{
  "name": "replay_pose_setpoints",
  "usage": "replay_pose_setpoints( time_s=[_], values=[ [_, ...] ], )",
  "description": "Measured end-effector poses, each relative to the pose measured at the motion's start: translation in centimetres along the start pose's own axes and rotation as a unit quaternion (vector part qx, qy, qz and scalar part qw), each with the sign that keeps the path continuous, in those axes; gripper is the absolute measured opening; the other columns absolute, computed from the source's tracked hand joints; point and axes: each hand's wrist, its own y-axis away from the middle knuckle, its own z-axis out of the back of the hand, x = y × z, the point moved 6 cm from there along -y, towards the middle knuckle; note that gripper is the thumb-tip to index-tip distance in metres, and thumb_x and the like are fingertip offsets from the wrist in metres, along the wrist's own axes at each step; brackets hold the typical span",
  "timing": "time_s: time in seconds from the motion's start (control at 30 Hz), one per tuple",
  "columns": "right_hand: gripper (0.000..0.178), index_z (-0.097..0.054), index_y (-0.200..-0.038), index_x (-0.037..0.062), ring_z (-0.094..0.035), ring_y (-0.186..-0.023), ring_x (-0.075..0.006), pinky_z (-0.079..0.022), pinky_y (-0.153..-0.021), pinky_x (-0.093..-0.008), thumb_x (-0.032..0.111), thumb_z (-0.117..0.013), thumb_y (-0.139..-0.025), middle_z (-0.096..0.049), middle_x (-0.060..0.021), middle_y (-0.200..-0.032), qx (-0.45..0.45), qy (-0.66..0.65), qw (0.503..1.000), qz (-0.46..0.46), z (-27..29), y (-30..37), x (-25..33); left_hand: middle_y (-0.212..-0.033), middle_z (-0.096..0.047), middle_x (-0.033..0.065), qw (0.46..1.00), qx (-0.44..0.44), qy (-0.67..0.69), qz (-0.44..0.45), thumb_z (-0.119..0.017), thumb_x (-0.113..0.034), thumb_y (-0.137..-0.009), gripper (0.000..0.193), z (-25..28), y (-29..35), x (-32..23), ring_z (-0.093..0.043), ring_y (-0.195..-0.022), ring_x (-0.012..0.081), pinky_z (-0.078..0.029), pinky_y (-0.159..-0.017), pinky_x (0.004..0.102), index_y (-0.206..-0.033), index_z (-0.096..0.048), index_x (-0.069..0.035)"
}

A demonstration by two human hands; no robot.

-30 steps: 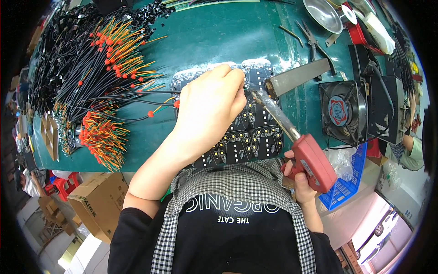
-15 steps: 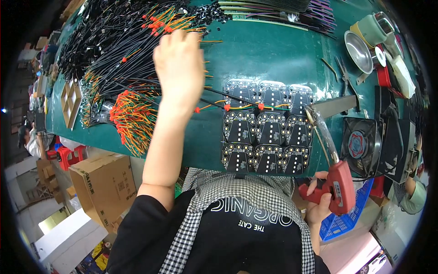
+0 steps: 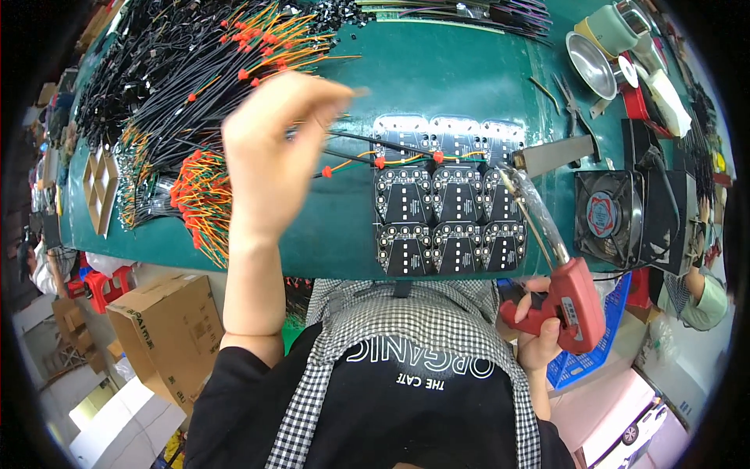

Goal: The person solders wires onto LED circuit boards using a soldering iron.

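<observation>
My left hand [image 3: 269,152] hovers left of the circuit boards, above black cables, smeared by motion. Its fingers are bent, but whether they hold anything is unclear. Low on the right, my right hand [image 3: 539,336] is wrapped round the handle of a red soldering gun [image 3: 578,301]. The gun's tip points up and left at the right edge of a panel of black circuit boards [image 3: 457,195] arranged in rows. Black cables with red connectors [image 3: 380,162] and orange and green wire ends lie across the upper boards. A flat metal blade [image 3: 558,155] reaches toward the gun's tip.
Bundled wires with red connectors [image 3: 199,187] and a large pile of black cables [image 3: 148,70] cover the left of the green table [image 3: 437,62]. On the right are a square fan [image 3: 608,215], pliers [image 3: 574,113] and a metal bowl [image 3: 591,66]. A cardboard box [image 3: 168,328] stands below.
My left hand has moved toward me and left, away from the red connectors at the far pile. The soldering gun stays by the boards. The whole view has shifted slightly.
</observation>
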Motion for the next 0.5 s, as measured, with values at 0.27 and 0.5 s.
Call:
replay_pose_setpoints(
  time_s=[0.27, 0.5],
  values=[
    [0.082, -0.043, -0.123, -0.0043, -0.053, -0.062, -0.0157, -0.043, -0.054, -0.0265, 0.061, -0.063, -0.078, -0.056, -0.0148, -0.104, 0.064, 0.045, 0.992, -0.103, -2.0, 2.0, -1.3, -0.075, -0.057, 0.0064, 0.982, 0.116, -0.046, 0.140, -0.060, -0.002, -0.087, 0.007, -2.4, 7.3, -1.0, -0.052, -0.065, 0.0126, -0.043, -0.062, 0.0236, -0.093, -0.058, 0.001],
    [0.073, -0.056, -0.107, -0.0107, -0.059, -0.063, -0.0139, -0.047, -0.061, -0.0249, 0.052, -0.073, -0.074, -0.066, -0.0101, -0.080, 0.100, 0.053, 0.988, -0.105, -3.0, 2.6, -1.5, -0.075, -0.059, 0.0066, 0.964, 0.149, 0.074, 0.206, -0.063, 0.003, -0.080, 0.005, -2.8, 8.9, -0.1, -0.055, -0.067, 0.0136, -0.044, -0.063, 0.0250, -0.084, -0.060, 0.002]
  ],
)
